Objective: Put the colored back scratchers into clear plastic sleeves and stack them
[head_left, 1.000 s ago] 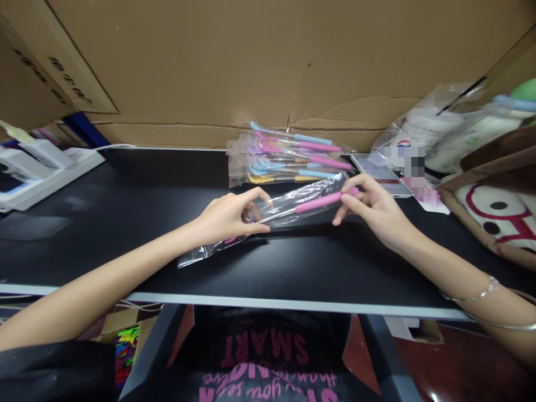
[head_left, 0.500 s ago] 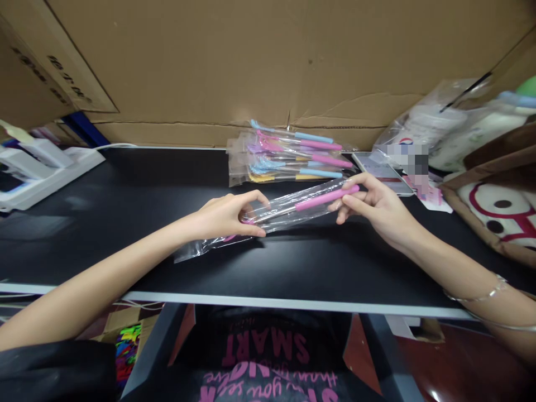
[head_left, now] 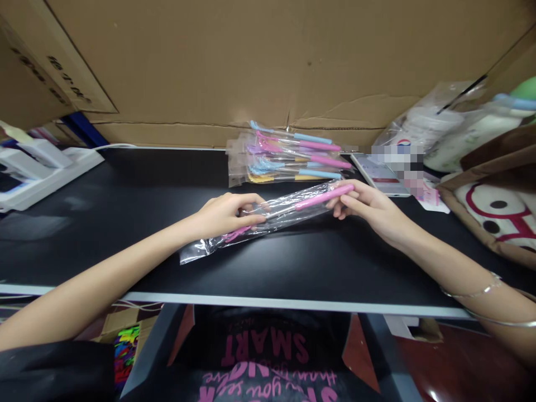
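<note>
A pink back scratcher with a metal rod lies inside a clear plastic bag, held slightly tilted above the black tabletop. My left hand is closed around the bagged rod near the pink claw-shaped head, thumb in front and fingers behind. My right hand pinches the handle's far end between thumb and fingers, at the bag's right end. Behind them lies a pile of several bagged back scratchers with blue, pink and yellow handles, heads to the left.
A cardboard wall rises behind the black table. A white power strip is at the left. At the right are a phone, a bagged cup and a brown bag with a cartoon face. Below the edge, a box holds colourful pieces.
My right hand has shifted slightly left and down with the handle. My left thumb and fingers have closed in on the rod, and more of the pink head shows below them.
</note>
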Demonstrator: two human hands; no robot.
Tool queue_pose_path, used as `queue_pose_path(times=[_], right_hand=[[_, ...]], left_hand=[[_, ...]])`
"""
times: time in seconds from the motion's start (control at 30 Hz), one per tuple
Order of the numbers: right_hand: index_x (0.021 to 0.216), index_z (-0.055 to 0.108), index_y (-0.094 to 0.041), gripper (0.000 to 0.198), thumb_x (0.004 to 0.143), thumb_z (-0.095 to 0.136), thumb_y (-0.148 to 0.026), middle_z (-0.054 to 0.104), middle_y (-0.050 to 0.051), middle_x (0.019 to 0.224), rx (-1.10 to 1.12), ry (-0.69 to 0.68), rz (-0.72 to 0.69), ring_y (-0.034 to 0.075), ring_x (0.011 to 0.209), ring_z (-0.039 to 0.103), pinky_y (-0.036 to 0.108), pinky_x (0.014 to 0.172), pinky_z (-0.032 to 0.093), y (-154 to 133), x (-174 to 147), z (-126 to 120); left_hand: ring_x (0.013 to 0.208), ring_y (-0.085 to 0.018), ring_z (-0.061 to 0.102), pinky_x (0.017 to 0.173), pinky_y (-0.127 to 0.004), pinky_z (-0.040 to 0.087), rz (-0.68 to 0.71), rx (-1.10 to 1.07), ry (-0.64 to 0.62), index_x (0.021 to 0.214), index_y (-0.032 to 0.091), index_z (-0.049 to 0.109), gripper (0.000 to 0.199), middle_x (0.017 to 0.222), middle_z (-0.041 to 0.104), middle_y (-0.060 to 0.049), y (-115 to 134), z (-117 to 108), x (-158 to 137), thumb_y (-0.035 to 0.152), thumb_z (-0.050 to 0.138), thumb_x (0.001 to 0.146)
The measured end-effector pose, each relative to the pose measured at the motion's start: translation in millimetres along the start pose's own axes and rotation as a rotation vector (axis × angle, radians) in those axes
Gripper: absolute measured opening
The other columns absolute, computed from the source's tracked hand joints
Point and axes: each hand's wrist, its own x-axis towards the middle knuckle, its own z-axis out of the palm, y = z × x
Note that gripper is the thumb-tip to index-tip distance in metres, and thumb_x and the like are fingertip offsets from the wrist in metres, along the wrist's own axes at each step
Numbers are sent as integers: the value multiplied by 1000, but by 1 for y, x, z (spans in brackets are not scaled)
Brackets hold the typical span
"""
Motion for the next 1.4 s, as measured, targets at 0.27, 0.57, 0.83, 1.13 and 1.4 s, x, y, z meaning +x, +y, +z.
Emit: queue_pose_path(times=[0.27,0.57,0.83,1.13,1.4], right_hand=[[130,68,-24,58,90,61,-66,67,5,86,-145,-57,-32,18,76,64,32,68,56,-1,-4,4],[113,76,-22,55,90,58,-70,69,5,81,-171,-94,-59,19,73,65,33,67,56,-1,-1,0],[95,72,-25,36,79,78,-57,74,5,92,-153,168,-138,22,78,70,40,81,60,-12,-5,0],[81,72,-27,18,92,66,-40,75,6,89,-523,-105,-416,24,85,70,39,81,55,1,-3,-8],[88,69,-24,25,103,49,-28,75,5,96,-857,-317,-576,20,91,67,31,76,50,3,-4,-6]], left_hand=[[81,-20,66,71,-26,39,-22,34,15,123,28,70,44,89,78,1,5,0,-1,56,58,90],[76,-17,65,63,-24,36,-14,160,25,113,27,76,45,86,76,1,7,-3,0,60,59,87],[87,-19,63,62,-27,35,195,602,478,103,29,76,24,89,75,-2,6,-9,-3,42,58,96],[96,-20,62,69,-29,41,425,848,352,106,22,69,22,103,73,-6,-13,-1,4,32,50,103],[103,-19,64,75,-28,45,693,839,280,136,24,57,45,119,70,-4,-2,17,9,51,57,100]])
